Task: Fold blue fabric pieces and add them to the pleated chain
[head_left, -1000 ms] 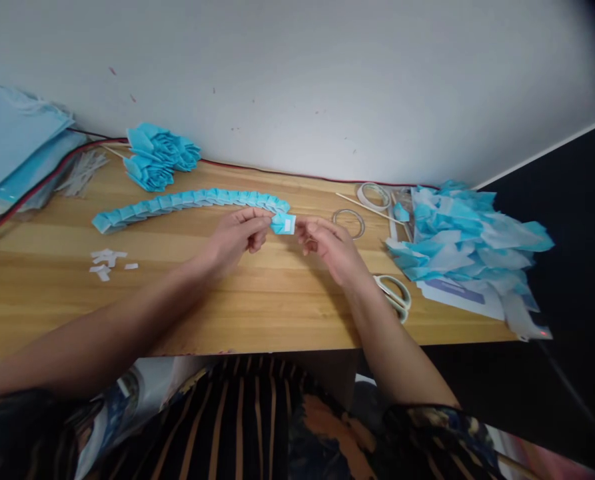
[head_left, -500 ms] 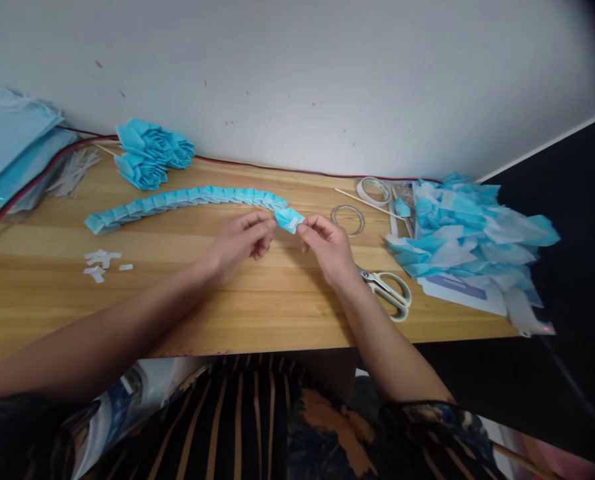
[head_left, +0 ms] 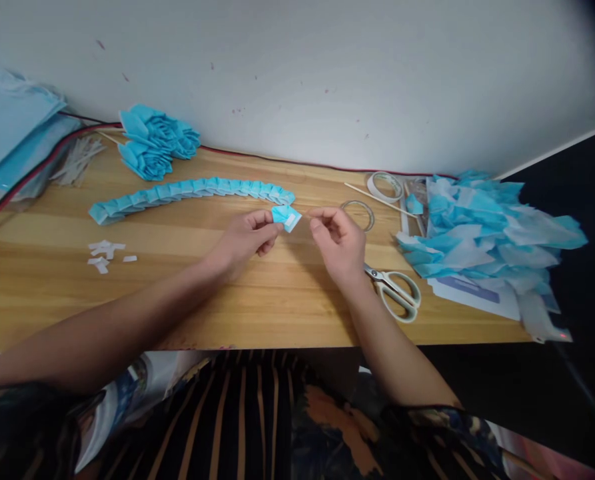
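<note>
My left hand (head_left: 250,240) pinches a small folded blue paper petal (head_left: 280,215) between thumb and fingers. A white strip of tape (head_left: 291,220) shows on the petal's right part. My right hand (head_left: 338,243) is just right of the petal, index finger pointing toward its corner and thumb a little apart, with nothing visible between them. Behind the hands, a curved row of overlapping folded blue petals (head_left: 192,190) lies on the wooden table (head_left: 217,313). Small white tape pieces (head_left: 107,250) are scattered left of my left forearm.
Scissors (head_left: 397,293) lie beside my right wrist. Tape rolls (head_left: 384,187) and a thin stick (head_left: 367,193) are behind them, near a heap of blue and white paper petals (head_left: 497,227). Blue paper flowers (head_left: 154,140) and a packet of blue sheets (head_left: 14,127) are at back left.
My right hand has come off the petal and moved slightly right. My left hand still holds the petal. The whole view has shifted a little.
</note>
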Demonstrator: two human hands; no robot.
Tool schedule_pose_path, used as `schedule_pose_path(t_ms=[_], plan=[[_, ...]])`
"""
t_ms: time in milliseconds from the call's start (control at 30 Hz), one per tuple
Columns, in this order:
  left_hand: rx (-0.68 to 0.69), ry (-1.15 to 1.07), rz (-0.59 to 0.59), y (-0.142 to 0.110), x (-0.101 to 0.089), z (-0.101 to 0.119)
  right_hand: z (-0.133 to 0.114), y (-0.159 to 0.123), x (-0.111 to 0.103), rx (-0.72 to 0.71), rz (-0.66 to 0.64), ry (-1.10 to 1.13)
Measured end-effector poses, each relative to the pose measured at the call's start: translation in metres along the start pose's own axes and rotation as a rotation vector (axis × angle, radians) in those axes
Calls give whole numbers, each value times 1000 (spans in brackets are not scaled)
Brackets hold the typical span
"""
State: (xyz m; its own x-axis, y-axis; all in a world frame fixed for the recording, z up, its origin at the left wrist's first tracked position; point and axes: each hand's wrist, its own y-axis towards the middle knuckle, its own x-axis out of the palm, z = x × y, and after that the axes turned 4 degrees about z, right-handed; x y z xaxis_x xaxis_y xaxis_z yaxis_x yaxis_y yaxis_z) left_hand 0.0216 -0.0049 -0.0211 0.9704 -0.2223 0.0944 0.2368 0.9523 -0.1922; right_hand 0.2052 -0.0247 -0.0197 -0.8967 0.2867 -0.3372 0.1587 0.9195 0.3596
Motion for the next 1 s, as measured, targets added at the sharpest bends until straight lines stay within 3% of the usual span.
schedule_pose_path(t_ms=[100, 200, 700, 1000], plan=[[42, 41, -1, -2, 1, 2, -4, -5, 0, -272, -30, -187], [93, 94, 4, -3, 0, 4, -5, -7, 2, -378, -82, -270], [218, 244, -24, -3, -1, 4, -1, -7, 3, -414, -88, -321], [225, 227, -18, -2, 0, 6, -2, -7, 3, -315, -135, -281]])
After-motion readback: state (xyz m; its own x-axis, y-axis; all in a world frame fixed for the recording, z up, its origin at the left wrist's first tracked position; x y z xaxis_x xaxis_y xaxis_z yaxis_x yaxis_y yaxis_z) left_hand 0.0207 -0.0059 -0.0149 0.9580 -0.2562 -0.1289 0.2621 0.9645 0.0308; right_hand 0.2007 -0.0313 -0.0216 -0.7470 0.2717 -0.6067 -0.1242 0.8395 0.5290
